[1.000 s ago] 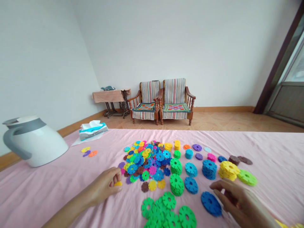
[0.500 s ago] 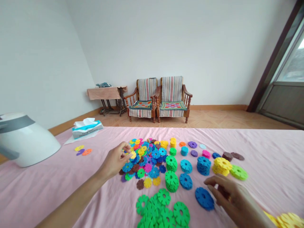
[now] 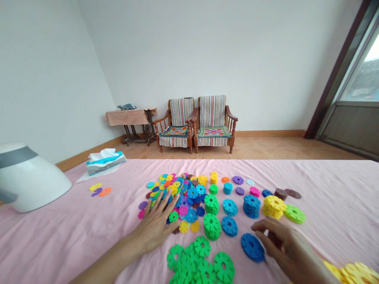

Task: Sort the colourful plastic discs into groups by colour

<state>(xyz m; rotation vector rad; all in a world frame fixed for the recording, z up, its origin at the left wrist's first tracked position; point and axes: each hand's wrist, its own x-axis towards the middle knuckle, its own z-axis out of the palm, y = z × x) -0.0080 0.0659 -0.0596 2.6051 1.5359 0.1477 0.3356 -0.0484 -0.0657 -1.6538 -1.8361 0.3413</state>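
Observation:
My left hand (image 3: 158,221) lies with its fingers spread flat over the left side of a mixed pile of small snowflake discs (image 3: 192,193) in many colours. Nothing shows gripped in it, though the palm side is hidden. My right hand (image 3: 287,244) hovers at the right with curled fingers, thumb and index tips close together; whatever is inside, if anything, cannot be made out. Beside it lie a large dark blue disc (image 3: 252,247), a blue stack (image 3: 251,206) and a yellow stack (image 3: 274,207). Green stacks (image 3: 211,226) and lighter blue discs (image 3: 229,226) stand between the hands.
Large green discs (image 3: 192,262) are heaped at the front, large yellow ones (image 3: 358,273) at the lower right. Small sorted stacks and single discs, such as a purple disc (image 3: 238,180), line the back. A white kettle (image 3: 35,177) and a tissue box (image 3: 105,163) stand left.
My left hand has opened from a pinch near a small yellow disc and come down flat on the pile. Several discs now lie further left. My right hand stays nearly in place.

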